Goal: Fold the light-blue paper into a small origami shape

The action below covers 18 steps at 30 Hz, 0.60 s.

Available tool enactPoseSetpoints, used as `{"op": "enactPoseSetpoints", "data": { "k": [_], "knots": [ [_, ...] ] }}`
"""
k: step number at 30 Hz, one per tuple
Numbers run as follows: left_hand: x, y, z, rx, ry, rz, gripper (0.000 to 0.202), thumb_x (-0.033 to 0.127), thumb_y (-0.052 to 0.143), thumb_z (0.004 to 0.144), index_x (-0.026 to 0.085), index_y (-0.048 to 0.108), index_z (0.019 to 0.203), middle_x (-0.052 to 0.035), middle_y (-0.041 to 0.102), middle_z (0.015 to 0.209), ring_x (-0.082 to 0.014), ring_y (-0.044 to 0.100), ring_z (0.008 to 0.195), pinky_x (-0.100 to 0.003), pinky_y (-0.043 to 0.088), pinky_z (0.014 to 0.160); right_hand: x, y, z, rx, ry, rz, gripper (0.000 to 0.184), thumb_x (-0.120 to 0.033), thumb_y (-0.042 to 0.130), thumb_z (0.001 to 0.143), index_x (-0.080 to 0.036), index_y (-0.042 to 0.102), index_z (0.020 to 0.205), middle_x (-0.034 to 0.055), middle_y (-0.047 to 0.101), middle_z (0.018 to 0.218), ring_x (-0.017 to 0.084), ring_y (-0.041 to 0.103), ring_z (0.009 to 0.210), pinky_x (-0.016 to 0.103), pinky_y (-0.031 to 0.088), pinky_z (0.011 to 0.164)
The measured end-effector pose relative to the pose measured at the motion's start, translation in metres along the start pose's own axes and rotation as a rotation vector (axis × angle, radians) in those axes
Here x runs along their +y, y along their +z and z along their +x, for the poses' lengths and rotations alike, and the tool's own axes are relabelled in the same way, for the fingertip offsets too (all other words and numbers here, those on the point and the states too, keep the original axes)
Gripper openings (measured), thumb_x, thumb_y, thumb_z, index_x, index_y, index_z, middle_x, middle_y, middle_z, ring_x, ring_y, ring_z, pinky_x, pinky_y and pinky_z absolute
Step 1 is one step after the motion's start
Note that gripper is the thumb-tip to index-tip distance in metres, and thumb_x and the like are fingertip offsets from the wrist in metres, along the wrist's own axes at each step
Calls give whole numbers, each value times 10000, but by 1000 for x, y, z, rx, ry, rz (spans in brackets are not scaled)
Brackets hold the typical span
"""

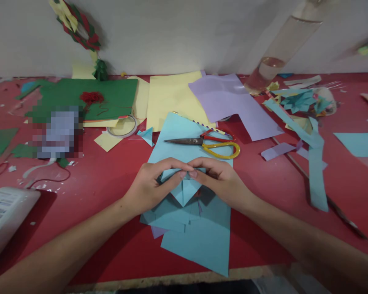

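Folded paper (185, 191) (blue) points toward table's edge (141, 282).

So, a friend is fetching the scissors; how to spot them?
On the red table, find the light-blue paper. Just beyond the left hand and right hand, the scissors lie on it: dark blades pointing left and a yellow loop handle set them apart from the slim spotted stick behind.

Looks from the person's head, above the near side of the red table (110, 257). Faces forward and down, across to the pale wall (171, 36) along the top. Catches left hand (150, 183) and right hand (227, 179) from above and behind, close, about mid-frame. Takes in the near edge (171, 277) at bottom.
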<state>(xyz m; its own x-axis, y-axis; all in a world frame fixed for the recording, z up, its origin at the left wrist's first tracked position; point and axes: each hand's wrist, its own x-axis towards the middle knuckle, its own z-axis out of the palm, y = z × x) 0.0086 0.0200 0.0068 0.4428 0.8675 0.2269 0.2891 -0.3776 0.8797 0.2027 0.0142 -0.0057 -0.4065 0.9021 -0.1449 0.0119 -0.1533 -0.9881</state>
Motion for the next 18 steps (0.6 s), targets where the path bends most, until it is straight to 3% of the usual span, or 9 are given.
{"op": "enactPoseSetpoints", "data": {
  "k": [18],
  "knots": [
    [0,0,1,-1,-5,26,142,178,583,891,236,682,974,37,728,880,-82,664,742,-142,500,667,0,0,0,33,9,-45,175,-371,612,872,-222,676,938,-11,613,782,88,579,556,191,521,464]
  ]
}}
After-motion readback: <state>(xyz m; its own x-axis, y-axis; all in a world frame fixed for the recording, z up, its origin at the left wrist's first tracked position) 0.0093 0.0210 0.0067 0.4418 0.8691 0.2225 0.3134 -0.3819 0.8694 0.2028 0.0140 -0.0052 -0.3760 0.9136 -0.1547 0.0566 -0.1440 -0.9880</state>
